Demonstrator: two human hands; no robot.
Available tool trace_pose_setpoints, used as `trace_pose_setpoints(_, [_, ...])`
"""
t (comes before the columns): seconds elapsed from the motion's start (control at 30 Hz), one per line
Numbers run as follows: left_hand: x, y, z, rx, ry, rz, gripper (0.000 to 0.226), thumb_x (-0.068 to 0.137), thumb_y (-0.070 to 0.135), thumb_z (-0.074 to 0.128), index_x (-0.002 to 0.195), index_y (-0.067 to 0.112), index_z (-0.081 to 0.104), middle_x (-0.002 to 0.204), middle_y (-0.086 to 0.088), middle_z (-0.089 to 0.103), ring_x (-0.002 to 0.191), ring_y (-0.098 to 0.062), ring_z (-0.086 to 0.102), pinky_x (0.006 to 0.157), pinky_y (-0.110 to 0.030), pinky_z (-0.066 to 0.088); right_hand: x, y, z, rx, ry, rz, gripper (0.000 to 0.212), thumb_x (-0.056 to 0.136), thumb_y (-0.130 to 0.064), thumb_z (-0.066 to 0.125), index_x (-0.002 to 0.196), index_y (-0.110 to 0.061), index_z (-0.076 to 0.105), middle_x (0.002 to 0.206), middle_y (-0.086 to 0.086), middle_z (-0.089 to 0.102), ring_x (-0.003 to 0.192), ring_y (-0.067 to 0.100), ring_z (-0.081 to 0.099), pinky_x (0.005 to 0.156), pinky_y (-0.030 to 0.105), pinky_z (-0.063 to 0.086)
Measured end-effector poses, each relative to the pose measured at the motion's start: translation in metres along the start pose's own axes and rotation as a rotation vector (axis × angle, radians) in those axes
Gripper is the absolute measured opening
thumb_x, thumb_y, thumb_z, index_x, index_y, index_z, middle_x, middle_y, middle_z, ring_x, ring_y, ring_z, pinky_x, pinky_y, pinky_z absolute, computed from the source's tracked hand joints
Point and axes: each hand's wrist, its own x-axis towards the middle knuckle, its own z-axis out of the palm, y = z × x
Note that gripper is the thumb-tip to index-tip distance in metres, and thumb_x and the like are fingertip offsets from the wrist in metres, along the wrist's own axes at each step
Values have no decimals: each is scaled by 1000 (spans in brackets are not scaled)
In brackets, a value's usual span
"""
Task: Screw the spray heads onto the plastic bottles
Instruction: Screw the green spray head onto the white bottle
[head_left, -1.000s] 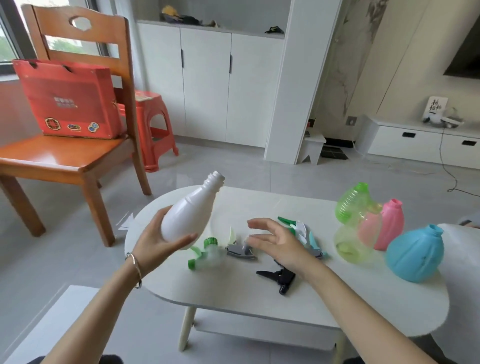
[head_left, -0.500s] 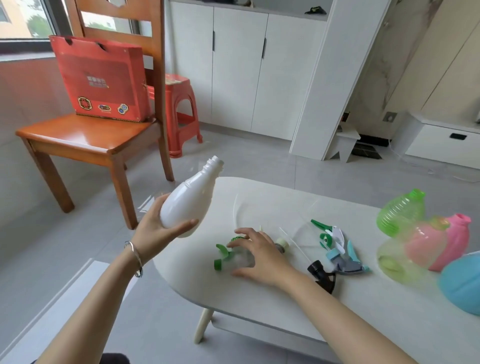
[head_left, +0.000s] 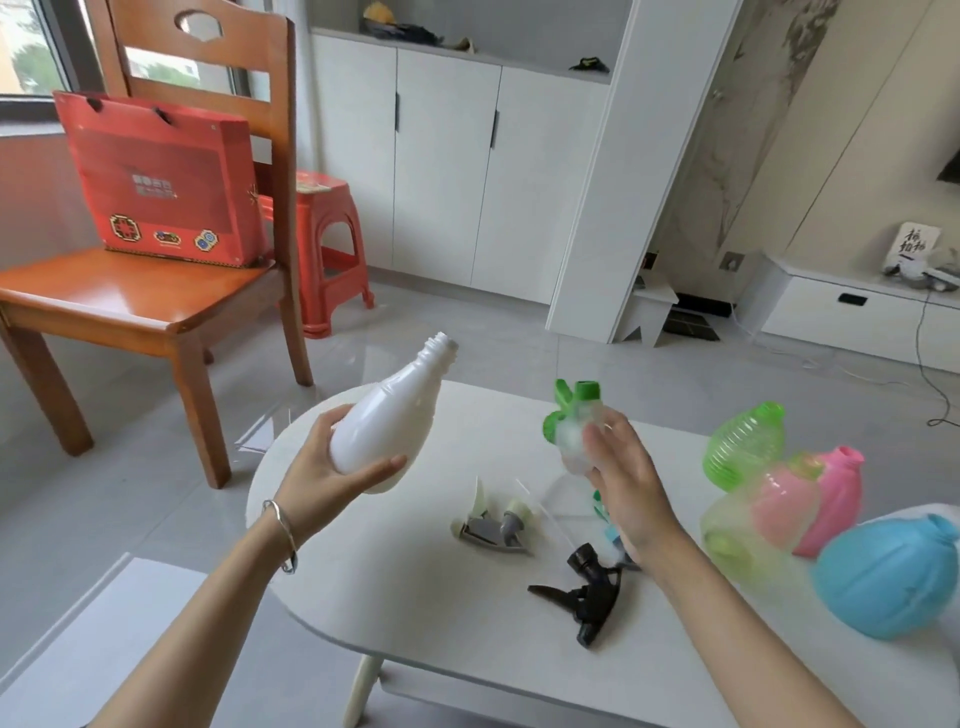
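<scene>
A black spray head (head_left: 582, 592) and a grey one (head_left: 491, 525) are laid on the white table (head_left: 415, 597). Above the table, an uncapped, tilted white bottle (head_left: 387, 421) is gripped by the left hand (head_left: 332, 467), and a green-and-clear spray head (head_left: 571, 421) by the right hand (head_left: 623, 483). Coloured bottles (head_left: 779, 493) are clustered at the table's right end.

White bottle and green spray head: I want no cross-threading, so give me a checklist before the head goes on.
1. White bottle held firmly in left hand: ok.
2. Bottle neck open, threads bare: ok.
3. Green spray head lifted off the table in right hand: ok.
4. Head's collar facing the bottle neck: not ok, it points up.
5. Dip tube straight and clear: cannot tell, blurred.
6. Head and neck lined up: not ok, they are apart.
</scene>
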Motion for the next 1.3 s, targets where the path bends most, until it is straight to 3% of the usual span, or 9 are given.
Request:
trace_pose_setpoints(0.1, [3,2,17,-20,-34,-78,71,62,33,87,118,21,44,103,-1,57,81,-8,60,49,-10,46,1,-9,-37,394,128,161,40,81,-40,56,113,-17,59,111,6,69,107,25,65,90,38,55])
trace_pose_setpoints(0.27, [1,6,35,-142,-66,-104,75,45,56,76,111,29,53,101,6,63,84,-7,63,53,-13,50,-2,-7,-71,334,301,140,13,86,-12,60,90,-22,67,99,3,74,89,24,73,81,31,58])
trace_pose_setpoints(0.47, [6,2,52,-284,-110,-185,85,46,58,75,119,21,53,118,-6,60,103,-22,62,73,-30,53,9,-21,-83,421,320,121,11,87,-16,61,97,-12,60,95,6,73,84,24,73,72,27,59])
trace_pose_setpoints(0.77, [5,1,46,-326,-119,-205,82,49,58,76,119,22,54,118,-5,61,106,-22,63,78,-33,54,7,-18,-76,373,254,148,8,88,-15,60,96,-15,61,94,4,75,81,25,74,67,27,59])
trace_pose_setpoints(0.93, [1,3,43,-321,-222,-193,74,51,56,76,116,27,59,114,1,67,103,-16,66,79,-29,54,2,-16,-70,224,151,231,34,76,-28,66,106,-10,62,102,6,74,76,19,73,58,21,56])
trace_pose_setpoints(1.0, [-2,6,45,-323,-281,-177,66,54,58,75,113,30,62,113,4,70,102,-13,67,79,-27,54,0,-14,-65,183,72,254,36,71,-26,70,103,-10,64,103,5,75,74,17,72,56,20,54])
trace_pose_setpoints(1.13, [-8,13,53,-318,-354,-172,62,55,63,73,109,34,65,112,7,71,101,-10,68,77,-25,56,-5,-9,-55,81,-27,225,45,58,-23,82,99,-11,66,85,2,74,74,18,71,63,22,55])
trace_pose_setpoints(1.23, [-12,17,60,-310,-340,-198,72,49,72,70,110,32,65,108,9,72,98,-8,68,71,-23,57,-6,-8,-51,-3,-37,157,43,59,-21,82,96,-12,64,77,0,73,69,17,70,63,23,55])
trace_pose_setpoints(1.3, [-13,18,63,-296,-323,-220,67,53,72,64,108,33,64,108,7,71,97,-9,68,68,-24,57,-8,-10,-51,-44,-45,121,39,60,-19,82,95,-14,64,77,-1,73,70,15,69,64,23,54])
